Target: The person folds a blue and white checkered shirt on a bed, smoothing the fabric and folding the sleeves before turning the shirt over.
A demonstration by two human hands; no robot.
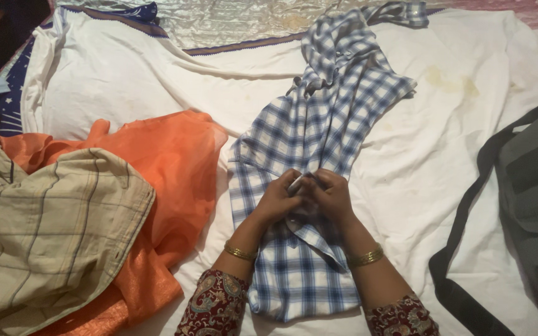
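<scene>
A blue and white checked shirt (325,112) lies lengthwise on a white sheet (119,81), its collar end bunched toward the top. My left hand (277,200) and my right hand (331,196) meet at the shirt's front opening, both pinching its fabric close together. Each wrist carries a gold bangle, and the sleeves are dark red with a pattern. The shirt's lower part lies flat between my forearms.
An orange cloth (175,162) is heaped to the left, with a beige checked garment (51,224) on top of it. A dark grey garment with black trim (524,205) lies at the right. A shiny silver cloth (231,18) runs along the top edge.
</scene>
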